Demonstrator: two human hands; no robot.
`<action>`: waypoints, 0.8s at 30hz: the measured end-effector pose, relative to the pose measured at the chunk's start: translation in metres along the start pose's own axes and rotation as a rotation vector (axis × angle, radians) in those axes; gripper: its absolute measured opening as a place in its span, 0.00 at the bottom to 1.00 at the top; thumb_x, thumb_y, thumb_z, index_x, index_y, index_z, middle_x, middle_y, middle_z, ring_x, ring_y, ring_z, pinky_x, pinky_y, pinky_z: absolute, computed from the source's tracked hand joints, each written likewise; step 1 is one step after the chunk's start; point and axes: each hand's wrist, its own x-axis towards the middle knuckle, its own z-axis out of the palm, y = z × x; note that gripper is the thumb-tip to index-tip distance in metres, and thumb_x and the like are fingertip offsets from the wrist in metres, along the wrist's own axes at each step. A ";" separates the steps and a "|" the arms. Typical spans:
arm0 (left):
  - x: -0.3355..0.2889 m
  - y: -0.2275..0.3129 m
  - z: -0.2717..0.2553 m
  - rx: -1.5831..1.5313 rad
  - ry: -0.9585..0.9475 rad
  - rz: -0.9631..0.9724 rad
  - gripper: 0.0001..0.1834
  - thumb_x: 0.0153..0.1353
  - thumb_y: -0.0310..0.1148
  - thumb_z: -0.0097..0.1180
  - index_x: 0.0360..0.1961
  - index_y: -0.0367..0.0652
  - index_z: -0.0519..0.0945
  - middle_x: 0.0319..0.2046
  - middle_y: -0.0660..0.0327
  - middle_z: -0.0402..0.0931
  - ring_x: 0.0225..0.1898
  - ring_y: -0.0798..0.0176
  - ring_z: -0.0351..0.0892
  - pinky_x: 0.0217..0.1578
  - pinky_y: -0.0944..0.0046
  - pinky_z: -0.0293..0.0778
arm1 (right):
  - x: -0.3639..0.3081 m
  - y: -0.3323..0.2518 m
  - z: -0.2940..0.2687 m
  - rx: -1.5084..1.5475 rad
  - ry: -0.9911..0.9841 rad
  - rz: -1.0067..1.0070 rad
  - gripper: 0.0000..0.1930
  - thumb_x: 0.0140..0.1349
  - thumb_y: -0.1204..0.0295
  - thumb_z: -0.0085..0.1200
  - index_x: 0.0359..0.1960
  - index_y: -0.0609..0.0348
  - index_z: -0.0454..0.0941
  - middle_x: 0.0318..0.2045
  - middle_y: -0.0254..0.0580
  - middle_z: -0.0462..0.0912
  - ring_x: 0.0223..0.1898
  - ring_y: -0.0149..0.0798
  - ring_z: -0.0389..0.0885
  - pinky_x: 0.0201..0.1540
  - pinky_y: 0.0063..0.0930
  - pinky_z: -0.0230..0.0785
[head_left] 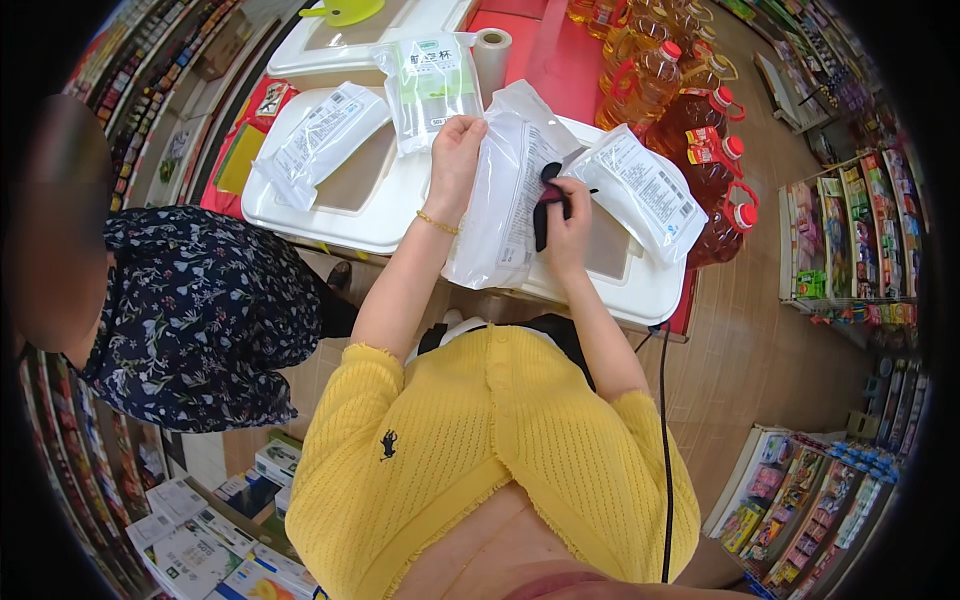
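A clear plastic-wrapped white pack (503,200) stands tilted in front of me over white bin lids. My left hand (457,160) pinches its upper left edge, fingers closed. My right hand (567,215) is closed round a black and maroon item (551,200) against the pack's right side; its kind I cannot make out. To the right lies another wrapped white pack (640,190) with printed text. A similar pack (325,140) rests on the left lid. Beyond my left hand is a clear pack with a green label (433,85).
Big oil bottles with red caps (725,165) crowd the table's right side. A plastic roll (492,55) stands behind the packs; a green scoop-like item (347,10) lies at the far left. A person in a dark floral top (210,310) is close on my left. Stocked shelves (850,230) line the right.
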 end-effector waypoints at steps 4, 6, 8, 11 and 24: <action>-0.004 0.005 0.002 0.122 -0.034 0.090 0.05 0.66 0.29 0.51 0.37 0.38 0.74 0.32 0.66 0.75 0.36 0.76 0.71 0.42 0.74 0.69 | 0.044 -0.038 0.006 0.233 0.116 -0.003 0.10 0.56 0.83 0.49 0.41 0.65 0.73 0.39 0.41 0.74 0.40 0.38 0.74 0.46 0.24 0.66; -0.001 0.012 0.007 0.074 -0.070 0.096 0.05 0.67 0.28 0.50 0.37 0.38 0.74 0.32 0.66 0.75 0.37 0.76 0.71 0.43 0.74 0.69 | 0.072 -0.052 0.019 0.095 0.043 -0.169 0.10 0.53 0.82 0.54 0.38 0.62 0.77 0.37 0.42 0.74 0.41 0.40 0.74 0.46 0.28 0.66; 0.001 0.019 0.011 -0.015 -0.112 0.092 0.04 0.67 0.28 0.49 0.37 0.38 0.73 0.31 0.66 0.74 0.35 0.76 0.72 0.41 0.74 0.70 | 0.086 -0.062 0.037 -0.082 -0.051 -0.287 0.09 0.51 0.79 0.57 0.35 0.59 0.80 0.34 0.42 0.75 0.41 0.43 0.74 0.46 0.32 0.66; 0.010 0.019 0.001 -0.102 -0.156 -0.031 0.04 0.67 0.27 0.49 0.36 0.38 0.73 0.31 0.65 0.75 0.33 0.75 0.73 0.37 0.74 0.72 | 0.100 -0.061 0.052 -0.139 -0.053 -0.236 0.06 0.52 0.77 0.58 0.32 0.58 0.81 0.31 0.41 0.77 0.38 0.44 0.75 0.42 0.34 0.67; -0.004 -0.002 0.009 0.009 -0.094 -0.009 0.03 0.64 0.26 0.52 0.33 0.39 0.75 0.29 0.67 0.75 0.33 0.76 0.72 0.38 0.75 0.69 | 0.052 -0.063 0.039 -0.316 -0.017 -0.202 0.07 0.54 0.75 0.56 0.35 0.62 0.79 0.30 0.45 0.76 0.37 0.47 0.75 0.43 0.36 0.66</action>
